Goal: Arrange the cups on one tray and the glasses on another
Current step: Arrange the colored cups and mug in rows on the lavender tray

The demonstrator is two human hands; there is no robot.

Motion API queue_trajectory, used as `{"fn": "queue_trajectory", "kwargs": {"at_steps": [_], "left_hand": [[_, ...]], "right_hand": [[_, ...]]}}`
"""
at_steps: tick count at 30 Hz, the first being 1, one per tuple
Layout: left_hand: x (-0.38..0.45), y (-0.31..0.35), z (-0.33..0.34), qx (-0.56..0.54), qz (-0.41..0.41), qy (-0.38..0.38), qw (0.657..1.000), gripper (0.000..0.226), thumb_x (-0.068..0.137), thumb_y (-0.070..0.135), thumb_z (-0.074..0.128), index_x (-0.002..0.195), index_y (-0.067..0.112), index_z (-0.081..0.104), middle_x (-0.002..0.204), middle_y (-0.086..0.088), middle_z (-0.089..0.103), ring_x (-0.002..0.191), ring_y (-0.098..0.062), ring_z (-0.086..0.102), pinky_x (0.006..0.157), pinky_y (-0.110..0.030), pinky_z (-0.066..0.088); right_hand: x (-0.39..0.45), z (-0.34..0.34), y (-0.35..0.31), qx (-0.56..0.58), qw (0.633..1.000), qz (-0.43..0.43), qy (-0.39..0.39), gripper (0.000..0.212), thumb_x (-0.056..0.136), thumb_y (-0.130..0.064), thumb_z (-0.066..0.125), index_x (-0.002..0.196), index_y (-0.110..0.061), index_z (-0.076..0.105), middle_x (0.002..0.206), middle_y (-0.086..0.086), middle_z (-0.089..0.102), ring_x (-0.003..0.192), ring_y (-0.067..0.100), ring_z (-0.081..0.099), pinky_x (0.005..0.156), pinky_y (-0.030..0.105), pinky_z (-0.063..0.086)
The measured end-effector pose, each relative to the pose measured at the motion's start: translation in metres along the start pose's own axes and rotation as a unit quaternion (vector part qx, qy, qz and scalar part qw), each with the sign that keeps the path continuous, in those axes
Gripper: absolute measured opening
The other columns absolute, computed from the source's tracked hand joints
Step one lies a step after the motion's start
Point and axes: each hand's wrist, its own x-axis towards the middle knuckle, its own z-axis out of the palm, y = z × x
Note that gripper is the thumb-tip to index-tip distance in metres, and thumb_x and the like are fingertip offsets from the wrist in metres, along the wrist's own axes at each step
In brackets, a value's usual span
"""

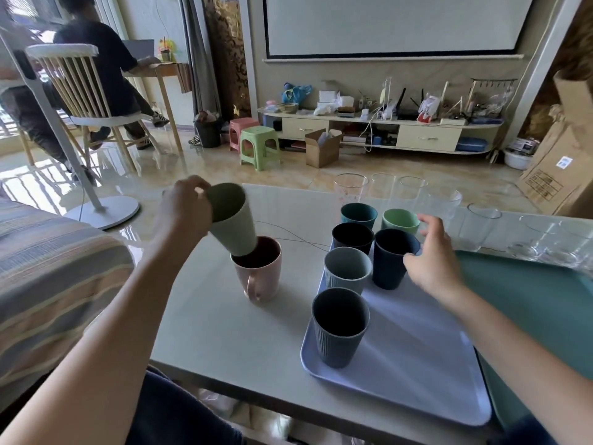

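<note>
A: Fingers [195, 187] of the left hand [183, 210] pinch the pale cup [231, 226] at its rim, tilted, its base dipping into the mug [260, 271] right below.

B: Nested pair being pulled apart, I'd guess, so each can stand alone. And the right hand [433, 268]?

A: Spread loose, holding nothing, its thumb touching the navy cup [393, 261]. Probably steadying it or making room.

B: Where do the cups stand from that grip?

A: Off to its right, in two rows on the lilac tray [417, 364]: dark grey cup [340, 329] nearest us, grey [348, 268], black [353, 237] and teal [358, 215] behind it, with navy and a green cup [401, 221] in the second row. The near right of the tray is bare, room for these last two, I'd say.

B: Glasses?

A: Farther right and beyond, a line of glasses [481, 226] on the table [224, 332], none yet on the green tray [529, 300], unless those at its far edge overlap it; hard to tell.

B: Surface?

A: Pale, glossy tabletop. Striped sofa [48, 268] left of the grip, shiny tiled floor [192, 162] past it, a seated person [102, 65] and a low cabinet [385, 130] across the room.
</note>
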Motion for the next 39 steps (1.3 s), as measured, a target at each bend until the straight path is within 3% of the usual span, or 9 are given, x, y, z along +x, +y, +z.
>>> {"fn": "queue_trajectory", "kwargs": {"at_steps": [3,7,10,13,18,23,29,33,39], "left_hand": [[-0.017,0.041,0.013,-0.149,-0.006,-0.045,0.988,0.027,0.089,0.002,0.045,0.104,0.014,0.064,0.091,-0.013,0.061,0.057,-0.023,0.06,0.04,-0.035,0.055],[-0.044,0.081,0.036,-0.223,0.019,-0.131,0.966,0.018,0.088,0.009,0.053,0.1,0.015,0.066,0.078,-0.002,0.064,0.06,-0.021,0.065,0.047,-0.032,0.057],[-0.069,0.109,0.05,-0.232,0.101,-0.213,0.944,0.015,0.091,0.011,0.055,0.1,0.015,0.066,0.084,-0.004,0.066,0.064,-0.021,0.067,0.045,-0.028,0.057],[-0.079,0.122,0.063,-0.223,0.13,-0.287,0.922,0.021,0.095,0.02,0.05,0.108,0.012,0.064,0.098,-0.007,0.066,0.079,-0.024,0.069,0.057,-0.035,0.06],[-0.048,0.082,0.08,0.04,0.163,-0.206,0.964,0.022,0.091,0.024,0.048,0.102,0.017,0.065,0.107,-0.006,0.068,0.098,-0.028,0.062,0.086,-0.042,0.053],[-0.025,0.032,0.078,0.224,0.117,-0.253,0.934,0.035,0.085,0.019,0.051,0.119,0.018,0.057,0.125,-0.01,0.056,0.117,-0.033,0.051,0.096,-0.043,0.046],[-0.03,0.016,0.072,0.214,0.094,-0.282,0.931,0.036,0.087,0.029,0.048,0.117,0.01,0.054,0.117,-0.014,0.057,0.106,-0.034,0.053,0.087,-0.037,0.046],[-0.031,0.016,0.077,0.2,0.046,-0.331,0.921,0.072,0.084,0.055,0.054,0.138,0.013,0.031,0.133,-0.019,0.048,0.117,-0.037,0.049,0.093,-0.042,0.043],[-0.028,0.012,0.092,0.289,0.067,-0.347,0.89,0.094,0.069,0.062,0.066,0.144,0.025,0.023,0.151,-0.017,0.019,0.135,-0.044,0.019,0.106,-0.057,0.03]], "right_hand": [[-0.018,-0.003,-0.028,0.114,0.987,-0.087,-0.065,0.063,0.085,0.008,0.049,0.139,-0.018,0.03,0.132,0.01,0.044,0.116,0.02,0.047,0.086,0.022,0.042],[-0.045,-0.005,-0.054,0.209,0.938,-0.14,-0.237,0.09,0.078,-0.008,0.072,0.144,-0.033,0.015,0.135,-0.009,0.036,0.126,0.005,0.037,0.105,0.024,0.034],[-0.046,0.002,-0.048,0.216,0.949,-0.132,-0.19,0.093,0.069,-0.016,0.082,0.137,-0.03,0.022,0.122,-0.013,0.048,0.113,0.003,0.051,0.094,0.017,0.045],[-0.037,0.002,-0.029,0.24,0.963,-0.07,-0.098,0.078,0.064,-0.018,0.086,0.122,-0.024,0.034,0.11,-0.001,0.059,0.1,0.016,0.06,0.084,0.038,0.054],[-0.021,-0.014,0.021,0.215,0.975,0.039,-0.037,0.072,0.058,-0.014,0.089,0.116,-0.021,0.047,0.115,0.006,0.06,0.1,0.021,0.06,0.081,0.037,0.053],[-0.036,0.001,0.057,0.235,0.962,0.091,-0.107,0.075,0.064,0.007,0.081,0.127,-0.012,0.045,0.112,0.005,0.058,0.103,0.021,0.057,0.082,0.029,0.044],[-0.042,0.025,0.055,0.252,0.955,0.087,-0.127,0.08,0.069,0.015,0.073,0.137,-0.008,0.036,0.115,0.003,0.052,0.104,0.018,0.049,0.085,0.028,0.04],[-0.041,0.026,0.057,0.249,0.955,0.098,-0.131,0.082,0.07,0.015,0.073,0.138,-0.008,0.033,0.12,0.005,0.05,0.106,0.017,0.047,0.085,0.026,0.038],[-0.042,0.021,0.065,0.208,0.946,0.151,-0.196,0.085,0.076,0.021,0.061,0.143,-0.004,0.016,0.133,0.012,0.041,0.115,0.022,0.045,0.08,0.032,0.041]]}}
